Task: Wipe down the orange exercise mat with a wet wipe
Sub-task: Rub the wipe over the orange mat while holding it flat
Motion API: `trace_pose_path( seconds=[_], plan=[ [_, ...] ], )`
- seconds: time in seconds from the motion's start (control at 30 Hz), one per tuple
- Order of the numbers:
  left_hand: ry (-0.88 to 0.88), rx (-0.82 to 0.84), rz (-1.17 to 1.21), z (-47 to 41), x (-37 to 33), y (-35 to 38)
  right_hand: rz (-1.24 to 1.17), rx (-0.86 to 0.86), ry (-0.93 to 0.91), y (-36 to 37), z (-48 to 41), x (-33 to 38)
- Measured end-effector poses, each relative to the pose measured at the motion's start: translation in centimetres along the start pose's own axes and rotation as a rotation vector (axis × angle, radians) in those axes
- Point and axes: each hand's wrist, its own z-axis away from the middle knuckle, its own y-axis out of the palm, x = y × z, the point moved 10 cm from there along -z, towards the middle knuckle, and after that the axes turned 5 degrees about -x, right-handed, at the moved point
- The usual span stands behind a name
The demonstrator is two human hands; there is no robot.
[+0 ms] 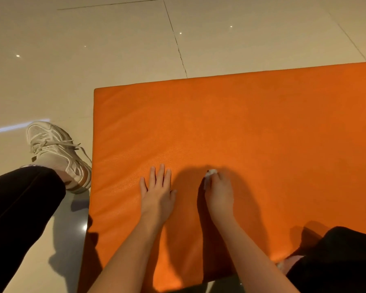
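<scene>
Both hands are down on the orange exercise mat [262,127], side by side with a small gap between them. Left hand [157,192] is lying flat, palm down, fingers straight and a bit fanned out, just resting on the surface. Right hand [219,192] has its fingers curled over a bunched-up white wet wipe [212,171], and it's held against the mat. You only see a bit of the wipe poking out at the fingertips and along the thumb side; the rest is hidden under the hand. There's a dark shadow on the mat around the right hand.

The mat runs out ahead of both hands and way off to the right. Its left edge isn't far from the left hand, and its near edge sits back under the forearms. It's lying on a pale, glossy tiled floor [93,49].

Left of the left hand, off the mat, there's a white sneaker [57,153] with tan trim planted on the floor, and a black trouser leg [19,208] comes down to it. Back behind the right hand, near that forearm, a black-clad knee [342,256] rests on the mat's near corner area.
</scene>
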Motion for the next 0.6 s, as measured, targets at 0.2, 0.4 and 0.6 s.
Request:
trace_pose_path(
  seconds=[0.2,0.4,0.6],
  plan=[
    [0.025,-0.157,0.049,0.1,0.4,0.6,-0.025,0.073,-0.238,2.0,-2.2,2.2],
    [0.003,-0.261,0.128,-2.7,0.6,-1.1,-0.135,-0.106,-0.068,1.4,-3.6,1.6],
    [0.006,-0.277,0.061,-5.4,0.9,-1.2,-0.040,0.020,-0.384,3.3,-5.1,3.3]
  ],
)
